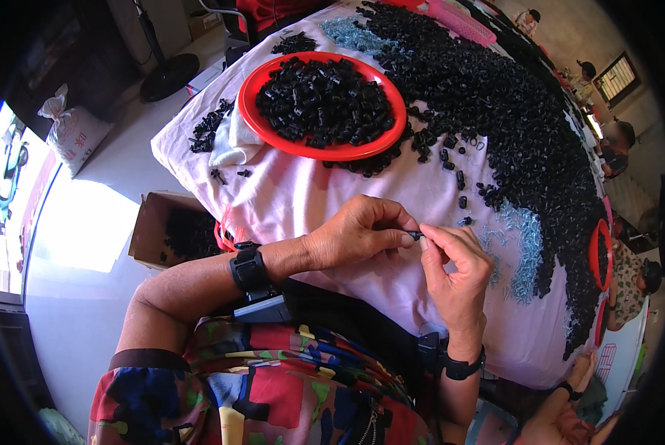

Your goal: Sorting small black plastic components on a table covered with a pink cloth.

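Observation:
My left hand (358,231) and my right hand (457,268) meet above the near edge of the cloth-covered table. Pinched between the fingertips of both is a small dark plastic part (415,235), mostly covered by the fingers. Just beyond my hands, a loose line of short black cylindrical parts (461,180) lies on the pale pink cloth (303,185). A red oval tray (249,122), heaped with black plastic parts (325,100), stands farther off to the left.
A large pile of small black parts (510,126) spreads over the right side. Thin light-blue pieces lie in heaps, one nearer (525,256) and one at the back (355,35). A cardboard box (145,230) stands left of the table. Other people sit along the right edge.

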The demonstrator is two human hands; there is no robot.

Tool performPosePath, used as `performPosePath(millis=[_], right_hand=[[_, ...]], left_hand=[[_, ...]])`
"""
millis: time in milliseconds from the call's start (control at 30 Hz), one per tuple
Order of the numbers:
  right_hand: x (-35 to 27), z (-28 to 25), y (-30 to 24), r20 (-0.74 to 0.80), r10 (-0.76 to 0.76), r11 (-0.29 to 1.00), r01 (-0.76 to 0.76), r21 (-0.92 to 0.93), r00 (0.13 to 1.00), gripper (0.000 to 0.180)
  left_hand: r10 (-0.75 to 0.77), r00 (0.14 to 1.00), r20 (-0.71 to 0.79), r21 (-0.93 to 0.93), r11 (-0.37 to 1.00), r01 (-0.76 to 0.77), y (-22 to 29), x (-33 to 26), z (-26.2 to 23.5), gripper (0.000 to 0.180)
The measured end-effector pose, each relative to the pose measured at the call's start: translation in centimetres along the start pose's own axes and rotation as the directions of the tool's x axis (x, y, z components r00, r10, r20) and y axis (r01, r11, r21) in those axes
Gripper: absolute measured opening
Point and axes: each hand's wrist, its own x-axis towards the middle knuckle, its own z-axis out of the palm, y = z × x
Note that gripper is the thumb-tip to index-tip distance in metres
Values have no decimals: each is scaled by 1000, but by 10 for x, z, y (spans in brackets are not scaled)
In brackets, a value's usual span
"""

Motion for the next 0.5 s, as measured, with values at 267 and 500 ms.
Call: performPosePath(millis=[267, 500], right_hand=[[-2, -2, 2, 20, 29, 999, -29, 34, 999, 20], [-2, -2, 1, 43, 40, 997, -43, 63, 998, 16]], left_hand=[[45, 999, -2, 89, 995, -45, 3, -3, 3, 19], [80, 996, -44, 257, 964, -66, 8, -8, 9, 13]])
